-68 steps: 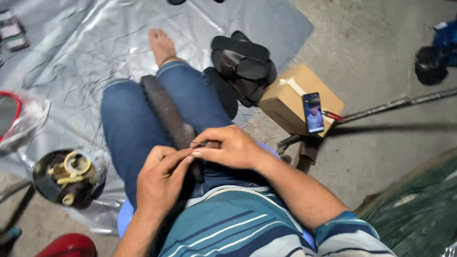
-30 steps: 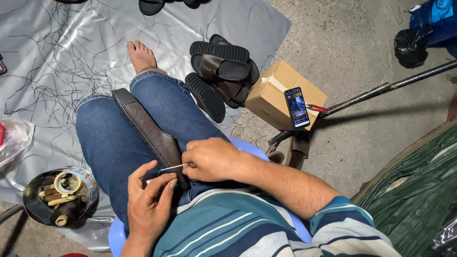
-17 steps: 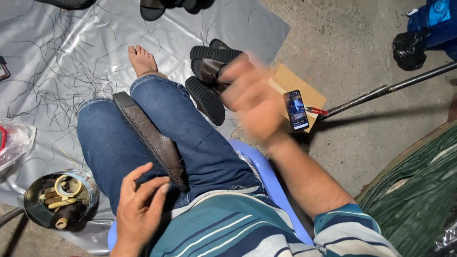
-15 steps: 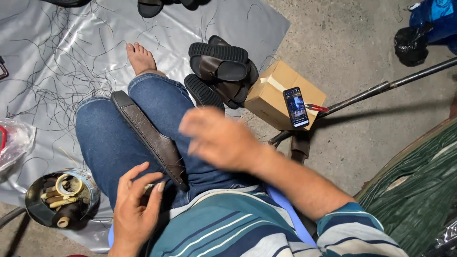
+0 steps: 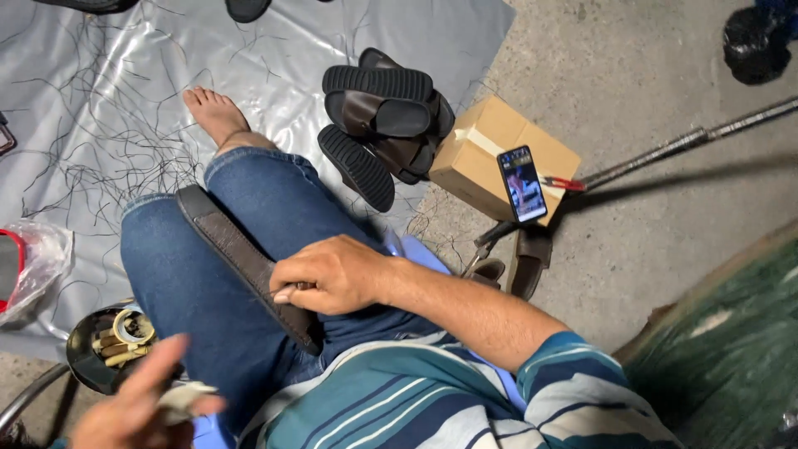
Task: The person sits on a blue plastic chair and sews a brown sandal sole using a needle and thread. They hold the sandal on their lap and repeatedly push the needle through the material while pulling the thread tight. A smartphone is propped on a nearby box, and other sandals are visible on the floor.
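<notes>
Here the right hand [image 5: 332, 274] is closed narrow on the near end of a long dark-brown leather sandal sole [image 5: 241, 258] lying across the blue-jeaned lap, while the left hand [image 5: 137, 407], blurred low & to the left, has fingers partly spread around something pale, what exactly can't be told. Best bet: pin the sole firm vs. the thigh w/ the right hand, keep the work close to the grip. Beyond the right hand sits a tan taped cardboard box [image 5: 490, 154] w/ a lit phone [image 5: 521, 184] leaning on it; a crinkled clear plastic bag [image 5: 41, 258] lies above the left hand.
</notes>
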